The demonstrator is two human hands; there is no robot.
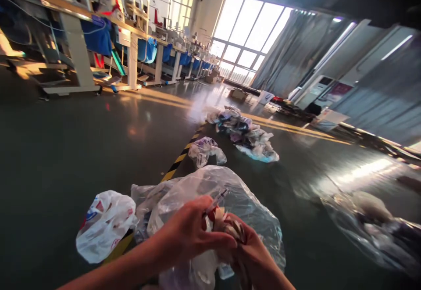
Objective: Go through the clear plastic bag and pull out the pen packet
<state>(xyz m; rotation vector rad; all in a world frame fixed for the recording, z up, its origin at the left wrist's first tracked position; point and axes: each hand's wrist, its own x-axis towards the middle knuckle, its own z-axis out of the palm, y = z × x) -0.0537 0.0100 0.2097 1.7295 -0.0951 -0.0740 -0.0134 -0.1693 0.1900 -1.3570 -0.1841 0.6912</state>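
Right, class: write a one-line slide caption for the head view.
Both hands, left hand and right hand, grip a small bundle above a clear plastic bag.

Both hands [213, 237] grip small bundle [230, 226] over clear bag [250, 202].

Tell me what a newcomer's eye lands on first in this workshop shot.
Both hands, left hand and right hand, meet low in the centre, pinching a small bundle above a big clear plastic bag. A white printed bag lies at lower left. Beyond, a heap of filled bags sits on the dark floor before the bright window.
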